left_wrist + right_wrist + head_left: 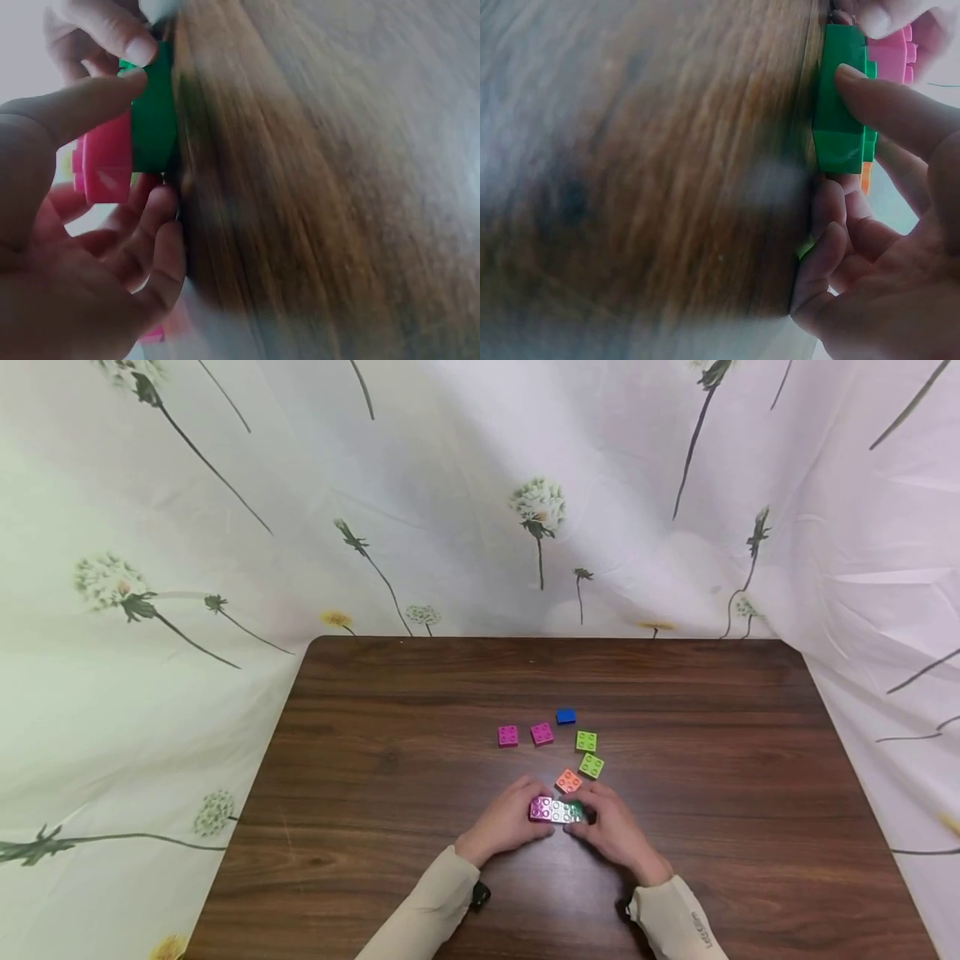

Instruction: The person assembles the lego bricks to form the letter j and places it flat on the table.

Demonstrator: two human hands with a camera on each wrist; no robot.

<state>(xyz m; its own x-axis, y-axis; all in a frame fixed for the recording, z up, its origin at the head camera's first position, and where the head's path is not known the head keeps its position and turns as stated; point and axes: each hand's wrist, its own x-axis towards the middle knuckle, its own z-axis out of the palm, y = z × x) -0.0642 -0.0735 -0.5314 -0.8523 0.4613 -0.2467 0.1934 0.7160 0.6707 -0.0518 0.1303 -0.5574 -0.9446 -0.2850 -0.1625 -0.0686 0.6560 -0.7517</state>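
A pink building brick [540, 808] sits on one end of a longer green brick [839, 109], near the front of the table. My left hand [513, 818] grips the pink brick, its thumb on the near side and its fingers behind. The green brick's other end is held by my right hand [611, 827], with the thumb pressed against its side. In the left wrist view the pink brick [107, 165] overhangs the green one [154, 124] slightly. Glare whitens the middle of the pair in the head view. Just behind the hands lies an orange brick [568, 782].
Two lime green bricks [591, 766] lie behind the orange one. Farther back are two magenta bricks [508, 737] and a blue brick [566, 717]. All rest on a dark wooden table [360, 827], with a flower-printed cloth [465, 527] hanging around it.
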